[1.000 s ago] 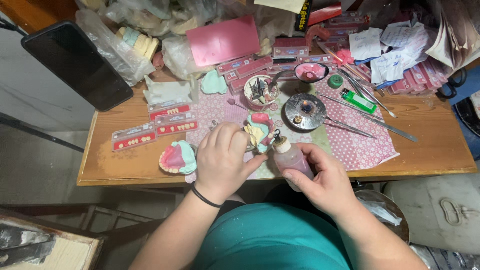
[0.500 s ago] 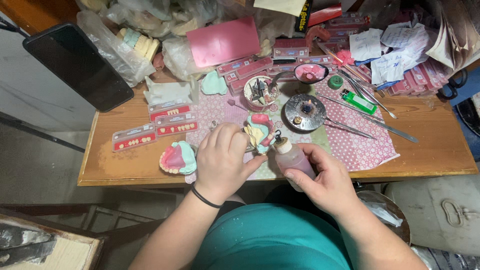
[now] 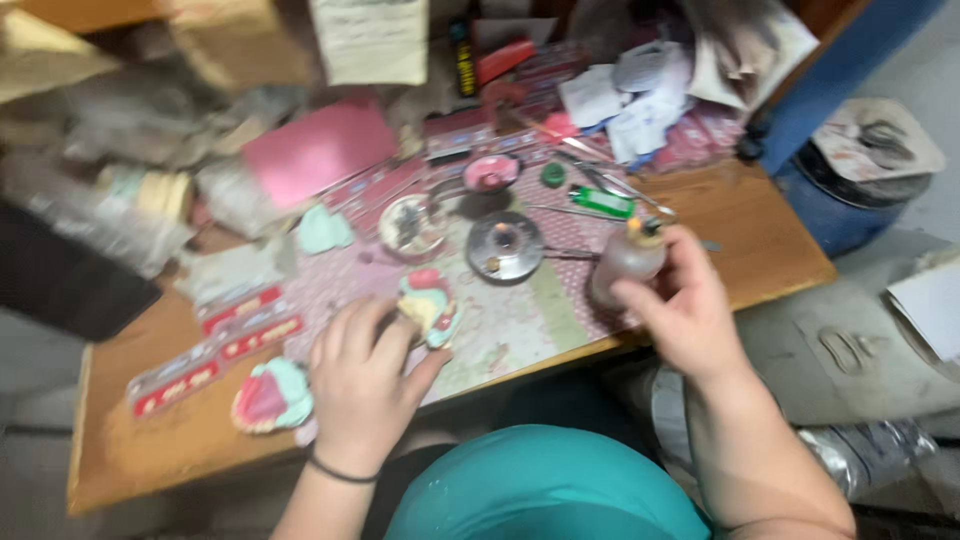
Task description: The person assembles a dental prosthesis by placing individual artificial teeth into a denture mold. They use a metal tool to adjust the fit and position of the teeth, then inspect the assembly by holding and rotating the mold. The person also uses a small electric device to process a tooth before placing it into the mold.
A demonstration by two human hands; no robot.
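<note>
My left hand (image 3: pixel 362 385) rests on the patterned mat near the table's front edge and holds a dental cast (image 3: pixel 430 305) with pink wax on pale green plaster. My right hand (image 3: pixel 685 305) is shut around a small translucent squeeze bottle (image 3: pixel 626 262) with a dark tip, held upright over the right part of the mat. A second pink and green dental cast (image 3: pixel 270 397) lies just left of my left hand. The picture is blurred by motion.
A round metal dish (image 3: pixel 505 245), a small bowl (image 3: pixel 412 226) and a pink dish (image 3: pixel 491 172) sit past the hands. Metal tools and a green lighter (image 3: pixel 603 202) lie at the right. Red strips (image 3: pixel 220 350), a pink sheet (image 3: pixel 318 150) and clutter fill the back. A blue barrel (image 3: pixel 850 190) stands right.
My right hand has carried the squeeze bottle away from the cast, to the right and farther from me. The left hand keeps the cast in place. The camera swung, blurring the view.
</note>
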